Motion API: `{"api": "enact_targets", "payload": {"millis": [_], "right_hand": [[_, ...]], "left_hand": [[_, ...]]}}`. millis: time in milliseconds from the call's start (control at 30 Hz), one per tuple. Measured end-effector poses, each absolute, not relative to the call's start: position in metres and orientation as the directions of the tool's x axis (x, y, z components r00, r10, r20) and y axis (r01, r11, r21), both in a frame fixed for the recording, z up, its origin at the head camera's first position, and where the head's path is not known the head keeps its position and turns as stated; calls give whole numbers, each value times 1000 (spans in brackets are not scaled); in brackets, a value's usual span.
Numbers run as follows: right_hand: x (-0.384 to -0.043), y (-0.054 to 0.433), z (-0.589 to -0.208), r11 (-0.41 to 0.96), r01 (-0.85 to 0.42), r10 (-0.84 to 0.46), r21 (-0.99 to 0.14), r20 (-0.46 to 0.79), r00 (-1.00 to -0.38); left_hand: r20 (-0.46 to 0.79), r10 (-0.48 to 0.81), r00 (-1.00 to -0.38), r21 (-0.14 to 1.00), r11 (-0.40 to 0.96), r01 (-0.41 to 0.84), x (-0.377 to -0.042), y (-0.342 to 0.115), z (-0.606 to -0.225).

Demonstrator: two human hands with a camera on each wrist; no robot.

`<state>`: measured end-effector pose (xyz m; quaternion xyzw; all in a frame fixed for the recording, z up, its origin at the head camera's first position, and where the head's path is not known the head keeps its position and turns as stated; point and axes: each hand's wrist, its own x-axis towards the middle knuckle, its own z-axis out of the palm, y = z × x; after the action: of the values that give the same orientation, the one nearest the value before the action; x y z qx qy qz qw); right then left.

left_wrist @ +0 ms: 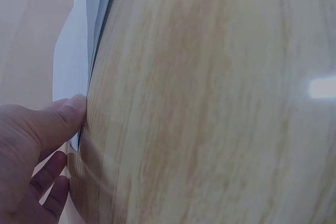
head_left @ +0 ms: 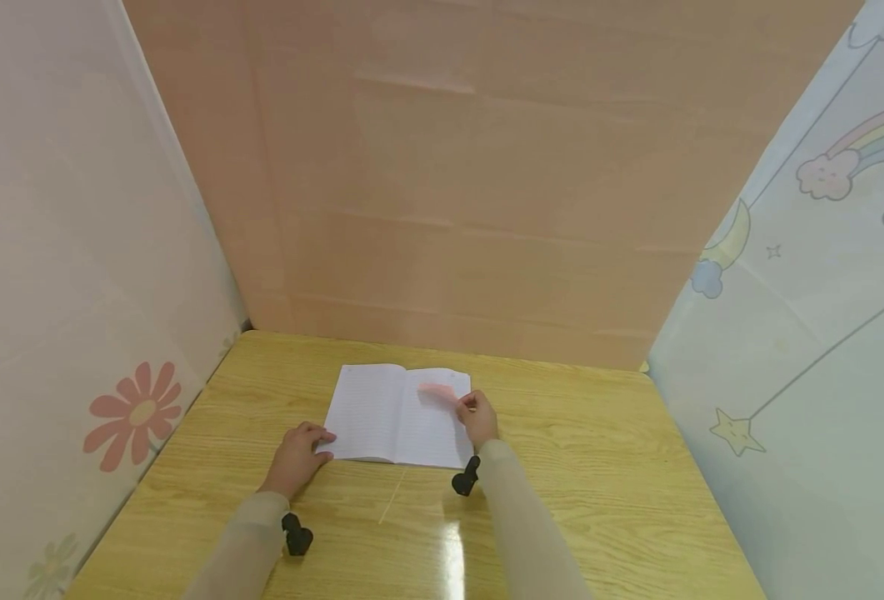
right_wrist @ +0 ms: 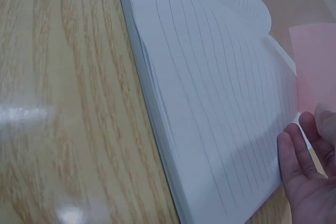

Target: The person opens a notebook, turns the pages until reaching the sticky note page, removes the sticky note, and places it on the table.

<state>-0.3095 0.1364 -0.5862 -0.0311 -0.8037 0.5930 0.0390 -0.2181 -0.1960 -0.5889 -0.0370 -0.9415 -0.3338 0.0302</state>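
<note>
An open notebook (head_left: 367,417) with white lined pages lies flat on the wooden table. My right hand (head_left: 479,419) pinches a small pink paper slip (head_left: 437,390), perhaps a sticky note, between thumb and fingers over the right page. In the right wrist view the pink slip (right_wrist: 314,69) stands up beside the lined page (right_wrist: 210,103), its lower end at the thumb. My left hand (head_left: 297,458) rests at the notebook's lower left corner. The left wrist view shows the left thumb (left_wrist: 65,116) against that corner's edge, the other fingers loosely bent.
The wooden table (head_left: 599,475) extends around the notebook. A plain tan backdrop (head_left: 449,208) rises behind it, with patterned panels on the left (head_left: 59,250) and right (head_left: 809,333). Black wrist mounts (head_left: 296,535) hang from both sleeves.
</note>
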Motion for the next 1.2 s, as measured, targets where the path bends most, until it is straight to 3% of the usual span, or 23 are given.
{"api": "enact_targets", "payload": {"millis": [500,1200], "right_hand": [[-317,142,-579,218,142,105,-965,-122,-987],[-304,194,-560,332,-21,-1,-943,22,-1000]], "left_hand": [[76,45,-996,627,775,83,-220,-197,-588],[61,47,-997,623,779,75,-217,-197,-586]]}}
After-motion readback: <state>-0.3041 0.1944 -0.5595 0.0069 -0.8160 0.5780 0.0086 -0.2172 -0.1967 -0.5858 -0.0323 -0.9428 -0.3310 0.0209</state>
